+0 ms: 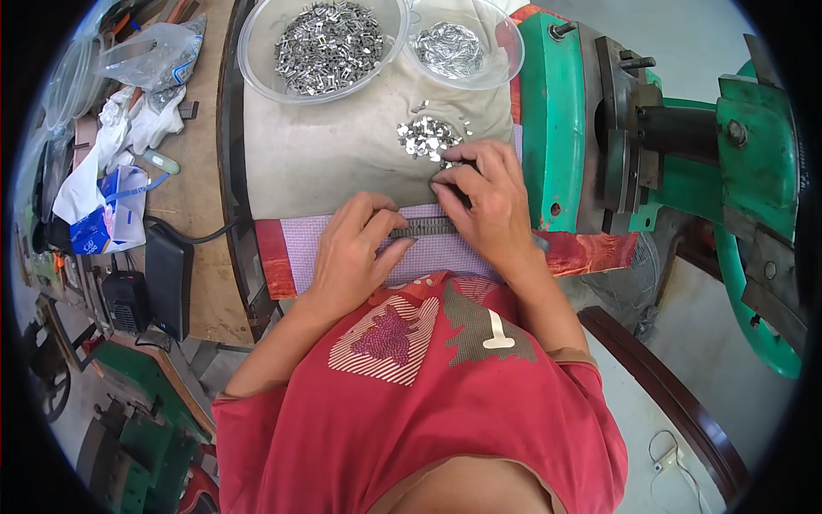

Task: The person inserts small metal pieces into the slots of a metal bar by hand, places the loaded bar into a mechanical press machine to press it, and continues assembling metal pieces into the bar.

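Observation:
A dark, narrow metal strip with close ridges (428, 227) lies crosswise on the pale purple cloth. The fingers and thumb of my left hand (353, 253) are closed around its left end. My right hand (490, 206) is beyond the strip, at the near right edge of a loose pile of small shiny metal pieces (424, 137). Its thumb and fingers are bent together in a pinch. Whatever may be between those fingertips is too small to make out. The right hand covers part of the strip's right end.
A large clear tub of small metal parts (257, 73) and a smaller clear tub of thin silvery pieces (511, 64) stand at the back on a beige cloth (300, 163). A green machine (548, 128) borders the right side. Plastic bags (158, 56) clutter the wooden bench (201, 171) on the left.

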The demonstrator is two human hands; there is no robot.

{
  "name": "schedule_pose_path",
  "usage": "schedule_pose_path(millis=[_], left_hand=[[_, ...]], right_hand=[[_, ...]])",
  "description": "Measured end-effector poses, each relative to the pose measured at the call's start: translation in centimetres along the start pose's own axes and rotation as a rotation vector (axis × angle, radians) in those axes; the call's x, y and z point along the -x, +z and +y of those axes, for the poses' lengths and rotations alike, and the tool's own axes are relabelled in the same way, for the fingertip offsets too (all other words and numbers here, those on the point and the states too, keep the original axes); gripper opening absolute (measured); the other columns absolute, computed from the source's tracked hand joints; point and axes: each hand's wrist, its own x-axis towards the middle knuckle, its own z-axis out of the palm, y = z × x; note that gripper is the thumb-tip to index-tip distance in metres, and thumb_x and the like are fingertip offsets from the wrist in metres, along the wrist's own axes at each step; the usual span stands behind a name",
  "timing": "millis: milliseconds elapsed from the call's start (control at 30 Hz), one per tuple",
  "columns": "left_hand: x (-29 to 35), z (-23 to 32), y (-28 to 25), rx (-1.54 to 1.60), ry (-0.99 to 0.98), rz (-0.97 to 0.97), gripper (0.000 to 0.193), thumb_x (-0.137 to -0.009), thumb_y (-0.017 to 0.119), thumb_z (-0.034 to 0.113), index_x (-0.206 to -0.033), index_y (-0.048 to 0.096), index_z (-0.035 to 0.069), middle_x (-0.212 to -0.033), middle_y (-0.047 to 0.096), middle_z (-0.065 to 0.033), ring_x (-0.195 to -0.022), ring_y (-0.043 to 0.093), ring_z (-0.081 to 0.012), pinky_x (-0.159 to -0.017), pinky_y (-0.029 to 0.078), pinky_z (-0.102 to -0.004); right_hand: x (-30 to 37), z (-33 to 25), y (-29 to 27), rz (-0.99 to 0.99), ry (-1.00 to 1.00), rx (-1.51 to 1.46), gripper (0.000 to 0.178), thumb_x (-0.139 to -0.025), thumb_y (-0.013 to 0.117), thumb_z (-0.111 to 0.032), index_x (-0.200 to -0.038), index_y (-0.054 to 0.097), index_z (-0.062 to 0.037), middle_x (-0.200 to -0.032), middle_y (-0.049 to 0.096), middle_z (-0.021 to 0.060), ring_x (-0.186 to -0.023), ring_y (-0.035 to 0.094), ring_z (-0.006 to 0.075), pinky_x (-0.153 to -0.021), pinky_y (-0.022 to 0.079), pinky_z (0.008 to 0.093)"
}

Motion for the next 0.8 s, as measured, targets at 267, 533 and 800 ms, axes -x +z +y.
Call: schedule_pose_path(millis=[267,533,800], left_hand=[[-0.1,0.2,0.3,-0.012,0.009,0.015,0.026,-0.073,0.079,0.008,-0.094,0.064,0.003,-0.101,0.060,-0.0103,-0.091,0.060,-0.0323,-0.076,0.048,-0.0416],[-0.1,0.2,-0.1,-0.013,0.017,0.059,0.023,-0.074,0.077,0.005,-0.093,0.065,0.002,-0.101,0.061,-0.0105,-0.090,0.060,-0.0317,-0.076,0.049,-0.0410],[0.2,-0.2,-0.3,-0.014,-0.008,0.061,0.016,-0.074,0.076,0.001,-0.087,0.066,0.002,-0.098,0.062,-0.0099,-0.089,0.060,-0.0301,-0.077,0.049,-0.0397]], right_hand=[[0.8,-0.3,0.2,0.031,0.008,0.010,0.015,-0.071,0.078,-0.004,-0.082,0.068,-0.0039,-0.105,0.062,0.0084,-0.105,0.056,0.0325,-0.087,0.047,0.0425],[1.5,-0.8,-0.9,0.035,-0.024,-0.094,0.018,-0.069,0.079,-0.005,-0.083,0.069,-0.0043,-0.105,0.062,0.0090,-0.105,0.056,0.0323,-0.088,0.047,0.0423],[3.7,-1.1,-0.5,-0.041,-0.079,-0.096,0.021,-0.067,0.080,-0.007,-0.086,0.071,-0.0066,-0.108,0.063,0.0080,-0.106,0.056,0.0317,-0.090,0.048,0.0429]])
